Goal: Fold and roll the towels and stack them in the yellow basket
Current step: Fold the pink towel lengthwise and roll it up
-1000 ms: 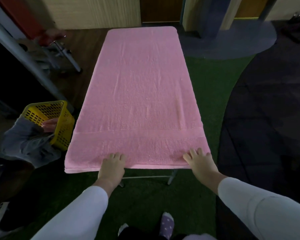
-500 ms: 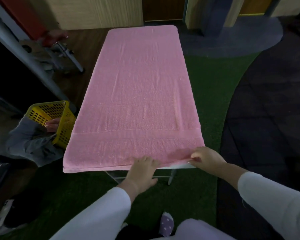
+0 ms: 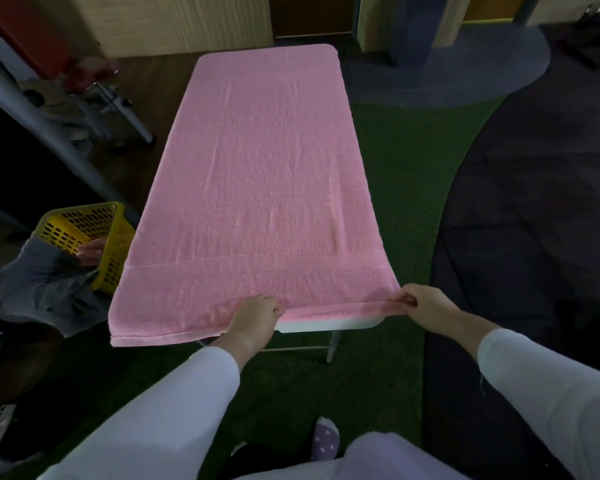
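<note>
Left hand (image 3: 257, 315) and right hand (image 3: 426, 304) each pinch the pink towel's (image 3: 264, 185) near hem, its long axis stretching toward 12 o'clock along the table (image 3: 326, 326).

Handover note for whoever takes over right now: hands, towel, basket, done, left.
Left hand: grips the pink towel at its near edge, about midway.
Right hand: pinches the towel's near right corner.
Towel: spread flat along the table; near edge lifted on the right, baring the white rim.
Yellow basket: left of the table, another person's hand on it; no towel visible inside.
Done: towel laid out.
Left: fold, roll, stack in basket.
</note>
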Motion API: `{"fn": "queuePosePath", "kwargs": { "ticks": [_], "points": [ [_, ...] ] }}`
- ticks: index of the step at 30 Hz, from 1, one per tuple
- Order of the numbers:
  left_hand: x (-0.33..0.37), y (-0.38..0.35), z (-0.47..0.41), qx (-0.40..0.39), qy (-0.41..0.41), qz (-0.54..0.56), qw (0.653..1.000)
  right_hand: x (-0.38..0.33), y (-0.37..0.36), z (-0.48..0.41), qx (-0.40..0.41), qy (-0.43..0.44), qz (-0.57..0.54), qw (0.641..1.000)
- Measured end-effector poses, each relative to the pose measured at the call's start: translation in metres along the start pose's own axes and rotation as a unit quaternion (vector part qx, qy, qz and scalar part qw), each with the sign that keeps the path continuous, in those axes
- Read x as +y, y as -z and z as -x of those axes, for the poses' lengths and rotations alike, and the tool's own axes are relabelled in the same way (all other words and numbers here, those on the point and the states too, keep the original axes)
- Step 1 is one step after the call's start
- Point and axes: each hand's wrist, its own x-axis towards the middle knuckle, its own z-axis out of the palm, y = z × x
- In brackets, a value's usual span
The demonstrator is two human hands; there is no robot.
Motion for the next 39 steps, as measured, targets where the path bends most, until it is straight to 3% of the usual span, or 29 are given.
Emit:
{"fn": "queuePosePath", "kwargs": {
  "ticks": [3,5,8,12,15,19,26,35,39],
  "points": [
    [0.001,-0.002,0.0,0.006,0.014,-0.01,1.0,0.003,0.006,0.0,0.014,-0.057,0.055,0.997],
    [0.002,-0.004,0.001,0.017,0.022,-0.008,1.0,-0.01,0.005,0.002,0.065,-0.079,0.102,0.99],
    [0.004,-0.007,0.003,0.044,0.053,-0.02,0.997,-0.047,-0.008,0.009,0.125,-0.011,0.102,0.987],
    [0.002,-0.008,0.01,0.069,0.113,-0.076,0.988,-0.102,-0.042,0.023,0.04,0.146,0.112,0.982],
    [-0.008,-0.007,0.02,0.063,0.101,-0.07,0.99,-0.129,-0.07,0.028,-0.031,0.194,0.182,0.963],
    [-0.038,0.01,0.037,0.037,0.061,-0.129,0.989,-0.15,-0.094,0.025,-0.037,0.159,0.288,0.944],
    [-0.124,0.06,0.061,0.025,0.183,-0.183,0.966,-0.171,-0.1,0.015,-0.055,0.09,0.259,0.96],
    [-0.207,0.1,0.073,0.031,0.19,-0.197,0.961,-0.196,-0.103,0.008,-0.082,0.016,0.242,0.967],
    [-0.244,0.114,0.073,0.025,0.194,-0.141,0.97,-0.202,-0.102,0.001,-0.097,0.002,0.247,0.964]
  ]
}}
